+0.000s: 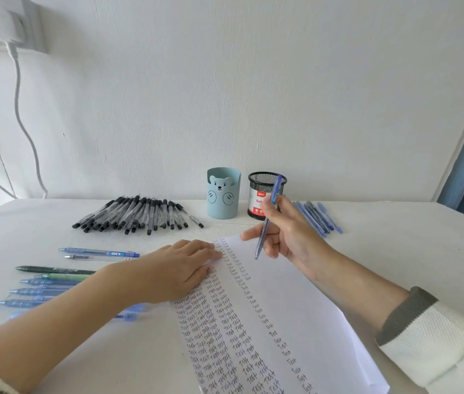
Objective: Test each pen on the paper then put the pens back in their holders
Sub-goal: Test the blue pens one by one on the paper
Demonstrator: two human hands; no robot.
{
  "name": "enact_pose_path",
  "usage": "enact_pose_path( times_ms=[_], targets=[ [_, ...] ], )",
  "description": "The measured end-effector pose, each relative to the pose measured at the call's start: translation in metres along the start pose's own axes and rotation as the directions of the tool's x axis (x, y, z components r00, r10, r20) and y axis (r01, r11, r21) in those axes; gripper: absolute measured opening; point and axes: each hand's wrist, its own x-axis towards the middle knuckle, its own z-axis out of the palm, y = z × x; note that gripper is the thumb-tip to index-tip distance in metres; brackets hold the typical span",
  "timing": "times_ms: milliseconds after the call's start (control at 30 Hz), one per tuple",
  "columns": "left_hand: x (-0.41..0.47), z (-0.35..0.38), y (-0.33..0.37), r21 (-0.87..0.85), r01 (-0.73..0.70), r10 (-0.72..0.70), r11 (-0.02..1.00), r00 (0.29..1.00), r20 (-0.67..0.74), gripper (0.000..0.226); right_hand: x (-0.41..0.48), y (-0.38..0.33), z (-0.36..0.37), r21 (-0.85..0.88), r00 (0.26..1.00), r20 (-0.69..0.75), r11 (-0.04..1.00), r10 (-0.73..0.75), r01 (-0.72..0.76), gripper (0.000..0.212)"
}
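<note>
While the left hand lies flat, fingers straight, on the white paper sheet of handwritten columns at the white table's near edge, the right hand grips a translucent blue pen, tip over the sheet's far end, before the black mesh holder.

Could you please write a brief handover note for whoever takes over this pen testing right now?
The left grip lies flat on the paper, steadying it. The right grip holds a blue pen, tip down near the sheet's top; contact unclear.
A pile of black pens lies back left, loose blue pens lie right of the mesh holder, and mixed pens lie left of the paper.
Done: columns of "Test" fill the sheet's left half.
Left: test the held pen and probably others. No pens show above the bear holder or the mesh holder, so every pen needs returning.
</note>
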Motion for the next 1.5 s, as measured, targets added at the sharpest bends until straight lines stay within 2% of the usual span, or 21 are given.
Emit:
enact_pose_path(
  times_ms=[67,167,200,267,400,533,667,800,967,1033,1100,1200,1267,1333,1433,1500],
  targets=[
    [0.0,-0.001,0.001,-0.005,0.003,-0.003,1.0,1.0,-0.002,0.089,0.008,-0.004,-0.008,-0.053,0.983,-0.126,0.991,-0.131,0.125,0.012],
    [0.0,-0.001,0.0,-0.003,0.0,0.0,1.0,1.0,-0.001,0.092,0.023,-0.013,-0.038,-0.404,0.868,-0.335,0.888,-0.367,0.22,0.014],
    [0.0,-0.001,0.0,-0.002,-0.004,0.004,1.0,1.0,0.001,0.093,0.027,-0.015,-0.05,-0.521,0.831,-0.344,0.825,-0.438,0.219,0.015],
    [-0.001,-0.001,-0.001,-0.004,-0.006,0.006,1.0,1.0,0.004,0.096,0.035,-0.014,-0.068,-0.711,0.808,-0.293,0.682,-0.511,0.174,0.021],
    [-0.001,-0.003,0.002,-0.011,-0.001,0.001,1.0,1.0,0.005,0.094,0.049,0.006,-0.085,-0.861,0.882,-0.247,0.508,-0.402,-0.01,0.026],
    [-0.002,-0.005,0.004,-0.016,-0.004,0.004,1.0,1.0,0.002,0.094,0.066,0.035,-0.102,-0.944,0.952,-0.167,0.321,-0.257,-0.079,0.035],
    [-0.002,-0.005,0.005,-0.017,-0.007,0.007,1.0,1.0,-0.01,0.093,0.068,0.042,-0.103,-0.98,0.983,-0.128,0.168,-0.132,-0.105,0.05],
    [-0.002,-0.005,0.003,-0.019,-0.008,0.008,1.0,1.0,-0.008,0.092,0.067,0.043,-0.104,-0.986,0.99,-0.112,0.13,-0.088,-0.1,0.058],
    [-0.001,-0.003,0.002,-0.011,-0.002,0.002,1.0,1.0,-0.004,0.091,0.064,0.046,-0.104,-0.966,0.982,-0.141,0.233,-0.122,-0.11,0.056],
    [-0.002,-0.003,0.002,-0.003,0.001,-0.001,1.0,1.0,0.004,0.09,0.066,0.047,-0.104,-0.972,0.987,-0.136,0.206,-0.088,-0.115,0.055],
    [-0.002,-0.006,0.002,0.003,0.001,-0.001,1.0,1.0,0.025,0.081,0.067,0.05,-0.104,-0.984,0.988,-0.117,0.146,-0.103,-0.102,0.05],
    [-0.001,-0.02,0.0,0.01,0.02,-0.02,1.0,0.999,-0.038,0.05,0.065,0.049,-0.102,-0.984,0.958,-0.066,0.177,-0.279,-0.016,0.044],
    [-0.003,-0.032,-0.012,0.088,0.089,-0.076,0.992,0.987,-0.14,0.039,0.063,0.045,-0.098,-0.981,0.898,0.026,0.162,-0.44,0.108,0.045],
    [-0.008,-0.043,-0.033,0.204,0.208,-0.171,0.957,0.968,-0.183,0.034,0.064,0.042,-0.094,-0.973,0.819,0.115,0.105,-0.562,0.208,0.051],
    [-0.021,-0.054,-0.068,0.309,0.423,-0.391,0.852,0.906,-0.162,0.033,0.063,0.037,-0.082,-0.956,0.769,0.168,0.089,-0.617,0.281,0.051],
    [-0.029,-0.06,-0.084,0.338,0.511,-0.507,0.79,0.855,-0.109,0.031,0.06,0.036,-0.075,-0.941,0.754,0.209,0.083,-0.622,0.329,0.049]
  ],
)
